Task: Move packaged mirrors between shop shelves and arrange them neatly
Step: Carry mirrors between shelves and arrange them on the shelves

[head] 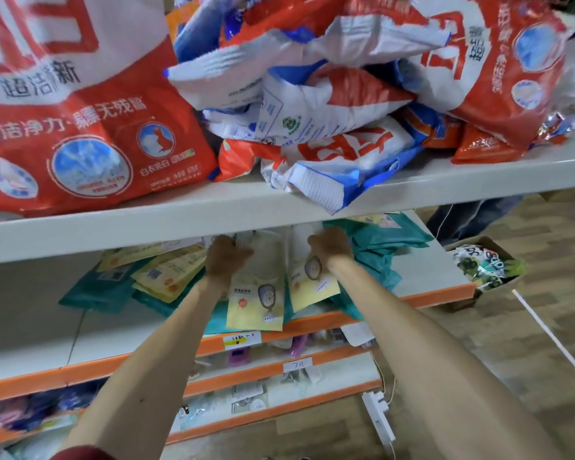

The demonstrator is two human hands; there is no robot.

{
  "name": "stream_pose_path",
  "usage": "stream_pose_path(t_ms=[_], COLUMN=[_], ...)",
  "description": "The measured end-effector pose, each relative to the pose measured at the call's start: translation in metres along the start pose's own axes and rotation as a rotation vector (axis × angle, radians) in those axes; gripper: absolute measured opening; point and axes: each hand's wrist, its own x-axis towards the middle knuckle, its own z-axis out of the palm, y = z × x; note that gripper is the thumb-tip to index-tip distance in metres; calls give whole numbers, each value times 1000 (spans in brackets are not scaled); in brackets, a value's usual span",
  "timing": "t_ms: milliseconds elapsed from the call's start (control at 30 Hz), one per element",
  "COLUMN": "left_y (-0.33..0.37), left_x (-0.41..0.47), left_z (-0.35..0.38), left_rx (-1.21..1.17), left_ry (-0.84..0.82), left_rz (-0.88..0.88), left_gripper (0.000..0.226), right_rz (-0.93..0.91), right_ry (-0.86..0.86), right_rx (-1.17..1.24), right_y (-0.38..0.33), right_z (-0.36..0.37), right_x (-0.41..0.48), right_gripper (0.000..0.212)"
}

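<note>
Red and white detergent bags (90, 127) lie heaped along the upper shelf (213, 217), which fills the top half of the frame. Below it, the middle shelf (30, 327) with an orange front edge carries a loose spread of teal and yellow packets (166, 277) across the centre. Both bare forearms reach up from the bottom of the frame to this shelf. The left hand (228, 257) has its grip clamped on the top of the left mirror packet (256, 300), thumb lying across it; the packet overhangs the orange edge. The right hand (331, 247) rests on the top of the right mirror packet (312, 280), just beside the first; its fingertips are hidden under the upper shelf, so I cannot tell its grip. A cardboard box (512, 257) of packets stands at the right edge. A white power strip (379, 416) lies on the floor, lower right.
</note>
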Motion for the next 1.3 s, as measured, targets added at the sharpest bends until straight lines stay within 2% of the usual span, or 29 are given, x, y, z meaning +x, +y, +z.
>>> stream_pose_path(t_ms=[100,200,300,400,500,567,667,867,1033,1133,1233,1300], left_y=[5,9,8,-7,-29,-44,-66,-105,-155,-197,-237,-264], left_x=[-10,-24,-49,-74,-112,-141,-192,-277,-338,-378,-421,-452], left_z=[-20,-37,-54,-66,-75,-78,-82,-116,-176,-222,-273,-308], left_rx=[-77,-89,-122,-268,-362,-366,-333,-410,-428,-474,-515,-550], left_ry=[35,95,144,140,184,212,267,343,466,522,591,651], left_rz=[-19,-65,-101,-101,-151,-165,-137,-210,-160,-188,-219,-253], left_gripper=[22,18,19,19,37,30,30,15,10,18,9,14], right_rz=[34,38,-3,-44,-97,-143,-180,-183,-283,-366,-411,-458], right_ry=[13,21,27,0,-69,-106,-142,-212,-274,-328,-400,-422], right_rx=[-27,-29,-19,102,185,214,266,320,295,271,280,278], right_y=[-2,0,5,19,35,48,71,81,48,21,-12,-35], right_z=[-21,-37,-49,-59,-63,-59,-45,-12,29,64,104,133], right_x=[-13,-27,-51,-75,-97,-115,-145,-215,-278,-321,-371,-409], right_gripper=[25,14,23,28,24,20,34,36,26,22,22,17])
